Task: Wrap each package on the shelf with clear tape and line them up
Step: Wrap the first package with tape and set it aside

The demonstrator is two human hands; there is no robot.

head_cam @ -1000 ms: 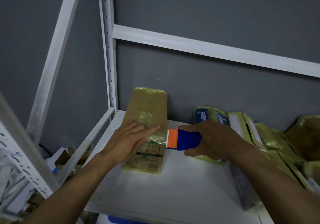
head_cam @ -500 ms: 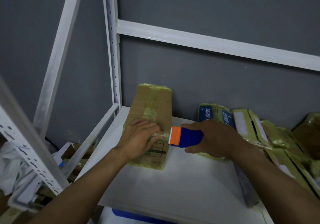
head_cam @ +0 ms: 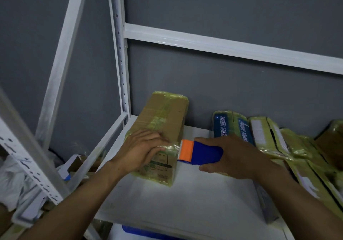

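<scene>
Fingers (head_cam: 155, 137) of left hand (head_cam: 141, 150) lay nearly flat, pressing tape end (head_cam: 171, 147) onto brown package (head_cam: 167, 121) near shelf's (head_cam: 185, 202) back-left corner. Right hand (head_cam: 239, 158) gripped tape dispenser (head_cam: 202, 154), blade at package's right edge. Judged best: press firmly, twist dispenser for clean cut, smooth flap down.

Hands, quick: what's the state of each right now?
Left hand: open, fingers pressing on the brown package.
Right hand: closed around the blue tape dispenser.
</scene>
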